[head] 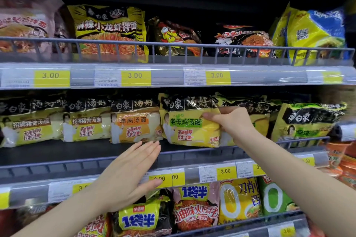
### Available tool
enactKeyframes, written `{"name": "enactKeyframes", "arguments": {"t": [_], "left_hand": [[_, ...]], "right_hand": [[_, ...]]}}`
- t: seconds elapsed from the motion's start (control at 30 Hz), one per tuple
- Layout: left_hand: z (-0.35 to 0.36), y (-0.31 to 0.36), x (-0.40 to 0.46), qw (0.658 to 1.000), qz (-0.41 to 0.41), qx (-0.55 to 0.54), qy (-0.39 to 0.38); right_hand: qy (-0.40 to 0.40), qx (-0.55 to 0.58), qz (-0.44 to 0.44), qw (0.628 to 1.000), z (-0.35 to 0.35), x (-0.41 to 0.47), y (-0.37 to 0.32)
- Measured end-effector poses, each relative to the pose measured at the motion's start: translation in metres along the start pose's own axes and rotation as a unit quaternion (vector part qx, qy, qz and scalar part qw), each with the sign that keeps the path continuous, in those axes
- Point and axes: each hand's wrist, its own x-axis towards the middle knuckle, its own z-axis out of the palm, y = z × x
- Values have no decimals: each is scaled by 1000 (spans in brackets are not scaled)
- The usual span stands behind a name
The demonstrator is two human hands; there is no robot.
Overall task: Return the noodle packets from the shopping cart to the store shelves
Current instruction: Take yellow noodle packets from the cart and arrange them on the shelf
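Note:
A yellow noodle packet with a green label (189,121) stands upright on the middle shelf (57,152), in a row of similar yellow and black packets. My right hand (231,121) grips its right edge, thumb across the front. My left hand (133,171) hovers flat and open over the shelf's front rail, its fingertips just below an orange-labelled packet (134,121). The shopping cart is out of view.
The top shelf holds a yellow packet (109,32), dark red-and-black packets (242,41) and a yellow-blue one (316,34). The bottom shelf carries more packets (194,209). Yellow price tags (134,76) line the rails. Orange cup noodles (342,161) sit at right.

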Motion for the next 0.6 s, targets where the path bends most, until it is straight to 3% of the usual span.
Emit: {"name": "enactKeyframes", "arguments": {"t": [0.4, 0.5, 0.6], "left_hand": [[3, -1, 1, 999, 19, 26, 24], [3, -1, 2, 999, 17, 30, 20], [3, -1, 1, 999, 16, 23, 17]], "right_hand": [[-30, -63, 3, 998, 8, 10, 2], [-56, -199, 7, 978, 8, 12, -6], [-86, -454, -2, 887, 15, 14, -23]]}}
